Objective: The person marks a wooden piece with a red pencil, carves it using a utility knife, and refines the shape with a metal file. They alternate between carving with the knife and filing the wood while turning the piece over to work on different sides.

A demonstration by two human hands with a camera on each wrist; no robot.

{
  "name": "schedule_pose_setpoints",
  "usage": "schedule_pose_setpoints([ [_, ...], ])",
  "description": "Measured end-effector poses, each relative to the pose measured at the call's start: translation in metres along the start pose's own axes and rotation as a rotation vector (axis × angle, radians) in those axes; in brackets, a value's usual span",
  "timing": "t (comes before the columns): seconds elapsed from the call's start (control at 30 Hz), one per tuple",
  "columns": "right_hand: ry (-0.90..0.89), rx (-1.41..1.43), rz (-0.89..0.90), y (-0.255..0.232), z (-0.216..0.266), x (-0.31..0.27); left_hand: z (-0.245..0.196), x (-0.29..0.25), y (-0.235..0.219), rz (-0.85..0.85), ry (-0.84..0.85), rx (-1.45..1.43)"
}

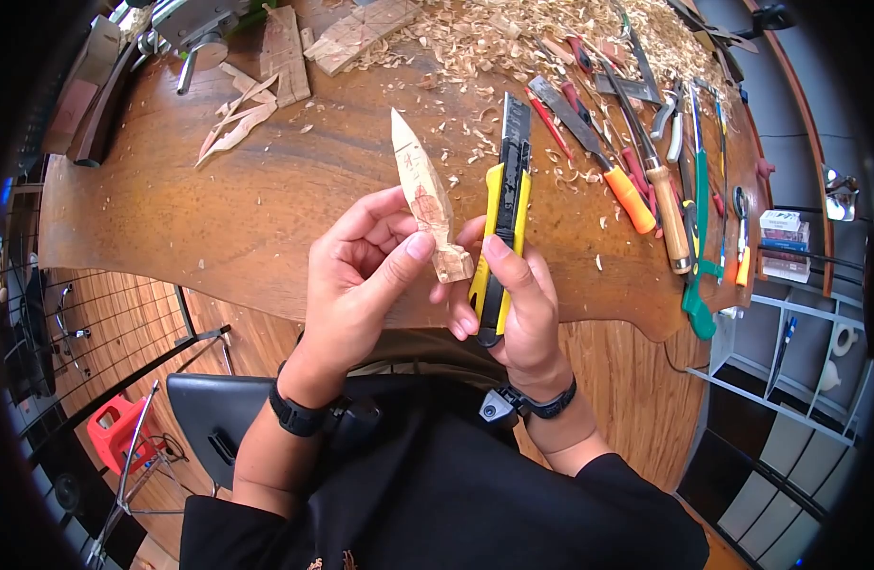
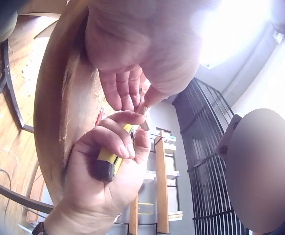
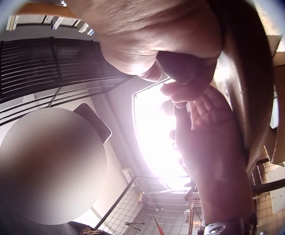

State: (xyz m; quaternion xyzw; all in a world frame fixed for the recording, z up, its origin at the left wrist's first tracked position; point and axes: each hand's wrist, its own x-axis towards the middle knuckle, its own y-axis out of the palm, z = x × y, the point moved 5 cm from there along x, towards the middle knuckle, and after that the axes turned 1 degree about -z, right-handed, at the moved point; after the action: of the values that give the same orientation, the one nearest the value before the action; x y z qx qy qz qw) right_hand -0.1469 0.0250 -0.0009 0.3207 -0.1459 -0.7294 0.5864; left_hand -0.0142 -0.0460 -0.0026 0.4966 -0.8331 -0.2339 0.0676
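Note:
A pale carved piece of wood (image 1: 423,195), pointed at its top end and notched near the bottom, is held in my left hand (image 1: 361,271), the thumb pressing its near face. Pencil lines and a reddish patch mark its surface. My right hand (image 1: 520,309) grips a yellow and black utility knife (image 1: 503,214) by its handle, the dark blade pointing away from me. The knife stands just right of the wood, with right-hand fingertips close to the wood's lower end. In the left wrist view the knife's black end (image 2: 102,169) sticks out of the right fist.
Wood shavings (image 1: 513,38) heap along the table's far side. On the right lie several tools, among them an orange-handled chisel (image 1: 631,199), a wooden-handled tool (image 1: 667,218) and a green saw (image 1: 700,237). Flat wood offcuts (image 1: 285,59) and a metal vise (image 1: 192,38) are at the back left.

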Motion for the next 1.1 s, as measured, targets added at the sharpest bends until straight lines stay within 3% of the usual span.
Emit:
schedule_pose_setpoints([
  [1.1,0.025,-0.102,0.021,0.0022,0.0033,-0.0022,-0.0038,0.0008,0.0048,0.065,-0.004,-0.015],
])
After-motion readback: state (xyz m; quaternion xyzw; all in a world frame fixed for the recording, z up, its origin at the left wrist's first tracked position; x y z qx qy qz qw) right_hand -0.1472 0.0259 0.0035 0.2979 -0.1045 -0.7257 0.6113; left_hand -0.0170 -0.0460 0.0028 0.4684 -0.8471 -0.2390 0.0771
